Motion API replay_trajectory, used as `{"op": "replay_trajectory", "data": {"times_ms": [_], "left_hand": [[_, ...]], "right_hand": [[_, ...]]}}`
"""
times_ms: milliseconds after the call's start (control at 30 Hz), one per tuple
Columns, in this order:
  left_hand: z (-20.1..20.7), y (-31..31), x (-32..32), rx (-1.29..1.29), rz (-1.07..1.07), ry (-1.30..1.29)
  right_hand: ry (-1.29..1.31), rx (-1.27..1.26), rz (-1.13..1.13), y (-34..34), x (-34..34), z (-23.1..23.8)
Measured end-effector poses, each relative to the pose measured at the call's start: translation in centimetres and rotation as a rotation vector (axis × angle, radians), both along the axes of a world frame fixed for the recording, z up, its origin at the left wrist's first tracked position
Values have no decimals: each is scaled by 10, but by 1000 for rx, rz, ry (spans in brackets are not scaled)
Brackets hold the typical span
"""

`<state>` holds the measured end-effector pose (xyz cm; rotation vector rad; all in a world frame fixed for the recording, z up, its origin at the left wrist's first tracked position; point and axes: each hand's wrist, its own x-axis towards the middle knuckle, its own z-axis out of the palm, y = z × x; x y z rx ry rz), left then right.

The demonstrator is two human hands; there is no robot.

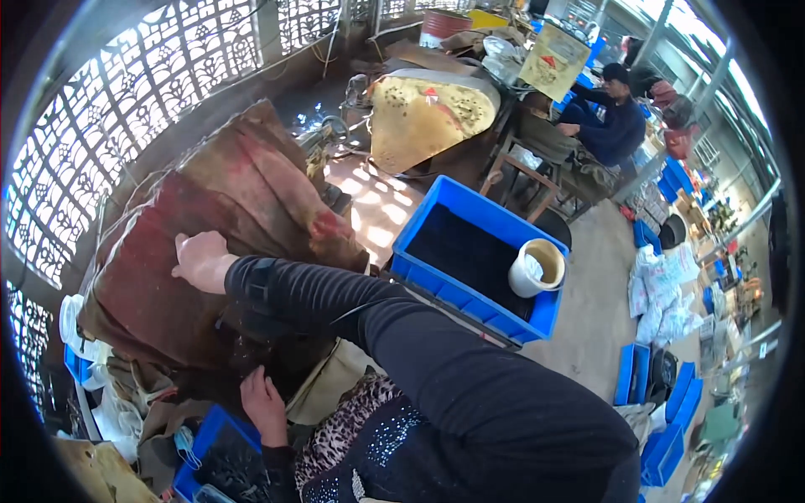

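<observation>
A large reddish-brown stained cloth (189, 214) is draped over something bulky at the left. Reaching across in a dark sleeve, my right hand (201, 261) lies against the middle of the cloth. Its fingers curl down toward the fabric, and whatever they may hold is hidden. Lower down, near the front edge of the cloth, is my left hand (264, 407), its fingers stretched and slightly apart with nothing seen in them. Next to it stands a blue bin (220, 422) with dark pieces inside. What lies under the cloth does not show.
A blue crate (475, 194) with a dark bottom holds a white bucket (537, 268) to my right. Beyond stands a yellowish, stained panel (432, 117). A seated person (610, 117) works farther back. White sacks (662, 289) and blue trays (662, 453) line the right side.
</observation>
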<state>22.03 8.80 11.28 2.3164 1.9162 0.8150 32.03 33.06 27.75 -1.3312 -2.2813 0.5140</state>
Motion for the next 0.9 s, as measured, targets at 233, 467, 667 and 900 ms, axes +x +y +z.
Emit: {"op": "replay_trajectory", "data": {"times_ms": [233,467,667,900], "left_hand": [[-2,-4,-10,-100,-14,-80],[-15,-3,-17,-134,21,-173],[-22,-8,-28,-113,54,-164],[-25,-6,-28,-146,94,-109]], "right_hand": [[-363,301,95,-7,-16,-27],[-276,624,57,10,-27,-59],[-329,532,3,1,-46,-51],[-222,516,84,-1,-41,-52]]}}
